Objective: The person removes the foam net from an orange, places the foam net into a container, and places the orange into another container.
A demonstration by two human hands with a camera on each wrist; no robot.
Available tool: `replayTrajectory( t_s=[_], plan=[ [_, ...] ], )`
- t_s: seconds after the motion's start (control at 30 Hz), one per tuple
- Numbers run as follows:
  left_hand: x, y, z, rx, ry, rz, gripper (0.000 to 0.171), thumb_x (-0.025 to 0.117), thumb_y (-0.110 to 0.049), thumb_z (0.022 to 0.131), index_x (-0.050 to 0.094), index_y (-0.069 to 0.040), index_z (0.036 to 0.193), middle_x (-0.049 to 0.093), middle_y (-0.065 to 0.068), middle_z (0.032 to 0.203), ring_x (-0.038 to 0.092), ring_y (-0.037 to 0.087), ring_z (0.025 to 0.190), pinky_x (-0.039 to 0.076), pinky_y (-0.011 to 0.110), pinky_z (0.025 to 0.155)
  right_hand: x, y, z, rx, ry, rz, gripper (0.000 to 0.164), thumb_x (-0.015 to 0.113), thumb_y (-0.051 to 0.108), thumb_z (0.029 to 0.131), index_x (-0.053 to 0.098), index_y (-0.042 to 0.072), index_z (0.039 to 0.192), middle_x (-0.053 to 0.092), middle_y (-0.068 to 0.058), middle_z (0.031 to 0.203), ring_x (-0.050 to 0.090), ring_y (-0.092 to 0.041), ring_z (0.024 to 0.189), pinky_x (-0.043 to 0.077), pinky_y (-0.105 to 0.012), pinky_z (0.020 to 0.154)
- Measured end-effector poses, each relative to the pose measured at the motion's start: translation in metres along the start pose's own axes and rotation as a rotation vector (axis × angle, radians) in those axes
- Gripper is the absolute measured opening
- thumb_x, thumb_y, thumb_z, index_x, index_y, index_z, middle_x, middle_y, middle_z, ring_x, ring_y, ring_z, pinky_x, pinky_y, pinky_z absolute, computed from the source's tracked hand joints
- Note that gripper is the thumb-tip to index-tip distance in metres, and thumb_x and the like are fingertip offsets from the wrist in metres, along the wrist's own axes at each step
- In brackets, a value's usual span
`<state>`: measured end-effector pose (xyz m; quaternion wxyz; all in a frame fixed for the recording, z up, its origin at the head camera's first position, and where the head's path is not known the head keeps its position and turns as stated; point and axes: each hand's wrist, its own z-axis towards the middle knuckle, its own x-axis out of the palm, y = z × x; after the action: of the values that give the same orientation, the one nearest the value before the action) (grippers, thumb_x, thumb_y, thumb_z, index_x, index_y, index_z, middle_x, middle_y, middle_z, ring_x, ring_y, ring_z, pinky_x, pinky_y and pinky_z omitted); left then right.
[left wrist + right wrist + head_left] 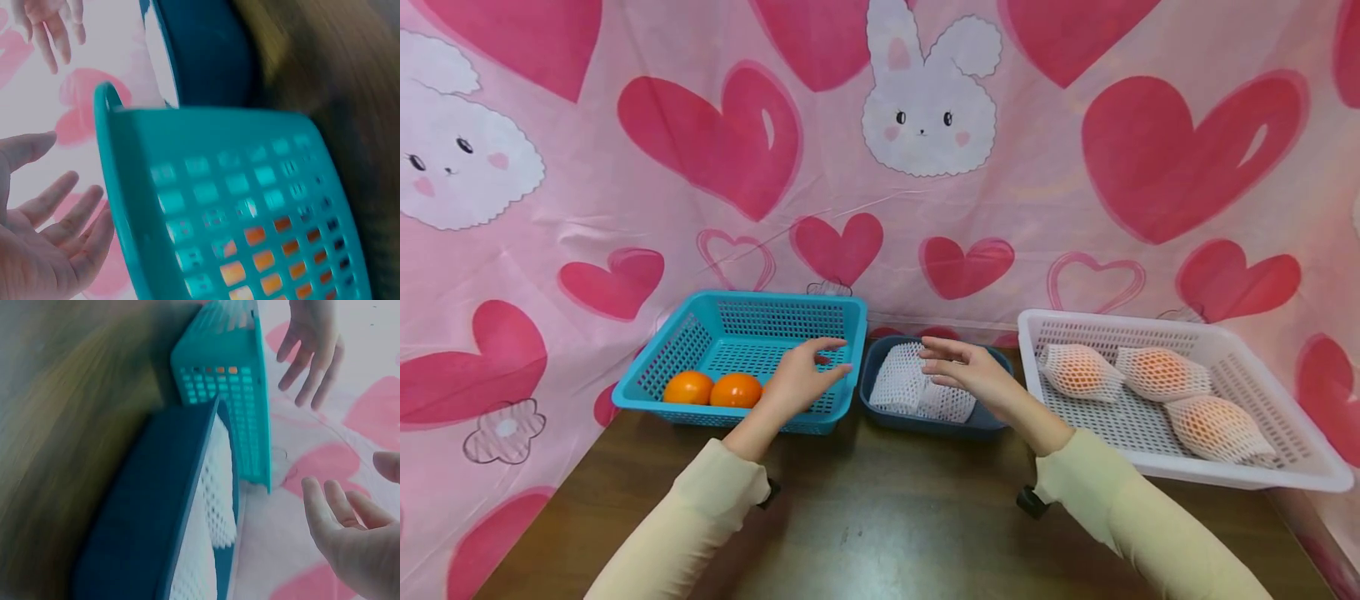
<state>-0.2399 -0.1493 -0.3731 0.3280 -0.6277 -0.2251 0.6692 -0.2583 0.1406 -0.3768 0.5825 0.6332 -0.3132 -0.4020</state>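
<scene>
My left hand (pixel 802 377) hovers over the right end of the teal basket (pixel 741 297), its fingers loosely bent around nothing. Two oranges (pixel 735 390) lie bare at the basket's front. Across from it, my right hand (pixel 973 372) is held above the dark blue tray (pixel 936 427), fingers spread and holding nothing. White foam net sleeves (pixel 901 379) fill that tray. In the left wrist view, the left hand (pixel 56 244) is beside the teal basket's rim, apart from it. The right wrist view shows the right hand (pixel 356 531) with relaxed fingers, away from the tray.
A white basket (pixel 1037 321) at the right holds three orange fruits in foam nets (pixel 1217 427). All the containers stand along the back of a dark wooden table (pixel 880 508). Behind them hangs a pink cloth (pixel 850 192) with hearts and rabbits.
</scene>
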Motion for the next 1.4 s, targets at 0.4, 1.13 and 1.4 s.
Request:
replayTrajectory(
  t_s=[0.4, 1.13, 1.4],
  plan=[
    [0.03, -0.026, 0.006, 0.083, 0.014, -0.159, 0.034, 0.074, -0.019, 0.095, 0.07, -0.008, 0.127, 0.072, 0.009, 0.111, 0.067, 0.03, 0.099, 0.06, 0.037, 0.075, -0.048, 0.003, -0.03, -0.097, -0.13, -0.216, 0.053, 0.062, 0.013, 0.103, 0.045, -0.003, 0.151, 0.057, -0.026, 0.139, 0.064, -0.015, 0.115, 0.051, -0.029, 0.098],
    [0.1, -0.071, 0.031, -0.113, 0.26, -0.642, 0.032, 0.067, -0.018, 0.1, 0.068, -0.004, 0.129, 0.07, 0.012, 0.119, 0.068, 0.036, 0.11, 0.055, 0.047, 0.095, -0.148, -0.039, -0.068, -0.015, -0.412, -0.572, 0.054, 0.069, 0.02, 0.1, 0.051, -0.005, 0.145, 0.062, -0.031, 0.129, 0.058, 0.005, 0.095, 0.046, -0.012, 0.078],
    [0.134, -0.087, 0.033, -0.147, 0.308, -0.678, 0.03, 0.068, -0.016, 0.099, 0.07, -0.002, 0.126, 0.072, 0.012, 0.114, 0.07, 0.035, 0.107, 0.057, 0.042, 0.09, -0.167, -0.049, -0.073, 0.033, -0.429, -0.707, 0.055, 0.068, 0.021, 0.101, 0.05, -0.008, 0.144, 0.059, -0.036, 0.129, 0.059, -0.051, 0.116, 0.056, -0.042, 0.089]
  ],
)
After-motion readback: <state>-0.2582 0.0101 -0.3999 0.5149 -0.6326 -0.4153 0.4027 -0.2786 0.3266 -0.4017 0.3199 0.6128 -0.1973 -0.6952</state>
